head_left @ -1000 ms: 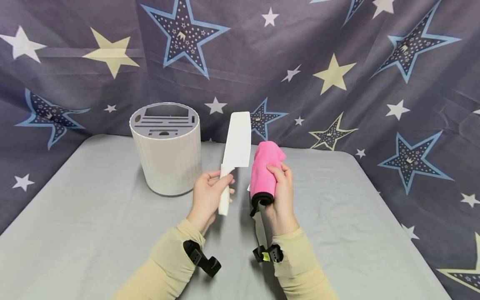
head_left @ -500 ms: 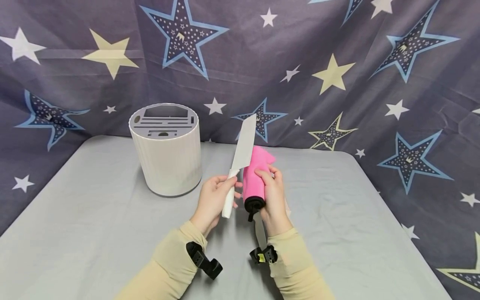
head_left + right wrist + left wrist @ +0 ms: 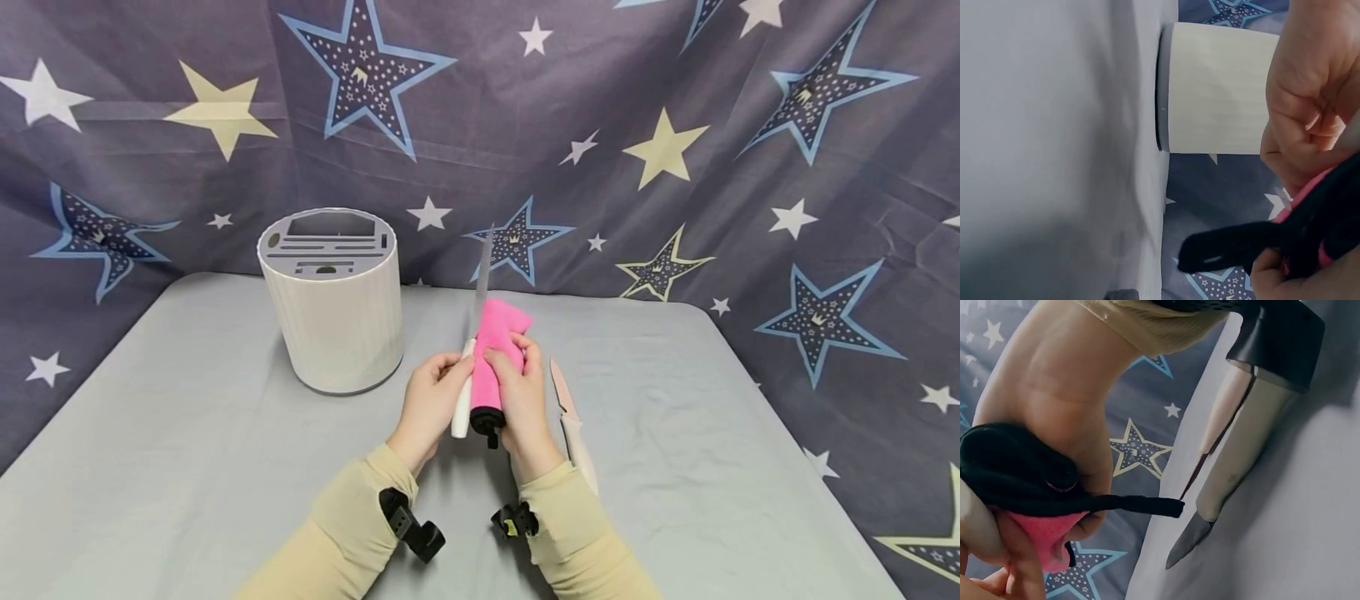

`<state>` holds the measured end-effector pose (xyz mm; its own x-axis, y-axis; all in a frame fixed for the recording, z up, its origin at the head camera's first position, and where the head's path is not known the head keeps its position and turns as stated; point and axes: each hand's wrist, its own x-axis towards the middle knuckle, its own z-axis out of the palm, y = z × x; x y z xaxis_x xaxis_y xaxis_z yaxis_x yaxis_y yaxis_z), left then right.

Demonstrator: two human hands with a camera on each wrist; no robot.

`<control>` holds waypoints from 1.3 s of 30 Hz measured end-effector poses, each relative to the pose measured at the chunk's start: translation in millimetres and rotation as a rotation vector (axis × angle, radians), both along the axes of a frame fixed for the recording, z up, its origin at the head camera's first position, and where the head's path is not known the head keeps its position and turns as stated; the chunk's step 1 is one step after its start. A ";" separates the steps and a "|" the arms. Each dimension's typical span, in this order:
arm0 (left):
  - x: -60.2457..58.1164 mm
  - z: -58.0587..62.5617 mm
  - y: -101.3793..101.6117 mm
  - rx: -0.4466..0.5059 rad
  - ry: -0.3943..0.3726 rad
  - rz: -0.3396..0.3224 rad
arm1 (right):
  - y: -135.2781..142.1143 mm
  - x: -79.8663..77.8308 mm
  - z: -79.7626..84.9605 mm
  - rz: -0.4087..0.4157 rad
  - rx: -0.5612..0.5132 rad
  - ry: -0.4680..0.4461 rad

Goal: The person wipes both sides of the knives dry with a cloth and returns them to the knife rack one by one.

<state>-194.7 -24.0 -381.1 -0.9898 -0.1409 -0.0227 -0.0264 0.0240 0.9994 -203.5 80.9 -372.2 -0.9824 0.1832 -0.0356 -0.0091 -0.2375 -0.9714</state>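
Observation:
In the head view my left hand pinches the white handle of a cleaver, its blade pointing up and seen nearly edge-on. My right hand grips a rolled pink cloth with black trim. The cloth sits right beside the cleaver's handle and lower blade; whether it touches the blade is hard to tell. The left wrist view shows the cloth's black trim with a strap hanging from it.
A white ribbed knife block with a slotted grey top stands to the left. Right of my right wrist lies a knife with a pinkish blade. A grey-bladed knife lies near it. A star-patterned curtain hangs behind the table.
My right hand has moved left, bringing the cloth up beside the cleaver. The cleaver's broad face has turned edge-on. The pinkish-bladed knife has come into view behind my right hand.

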 end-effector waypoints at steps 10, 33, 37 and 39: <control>-1.9 1.6 0.0 -0.019 -0.001 0.056 | -3.0 8.6 -1.3 0.024 0.072 -0.014; -9.7 4.7 -10.4 0.103 -0.030 0.104 | -10.4 41.3 -1.1 0.107 0.103 -0.038; -7.6 6.1 -8.4 0.128 -0.043 0.092 | -9.7 39.1 -0.2 0.084 0.090 -0.037; -6.1 6.7 -6.8 0.139 -0.051 0.085 | -9.1 36.7 0.9 0.065 0.086 -0.037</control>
<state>-200.7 -30.8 -374.4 -0.9714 -0.2161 -0.0980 -0.0735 -0.1190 0.9902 -166.8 71.8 -371.3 -0.9907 0.1231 -0.0588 0.0397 -0.1522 -0.9876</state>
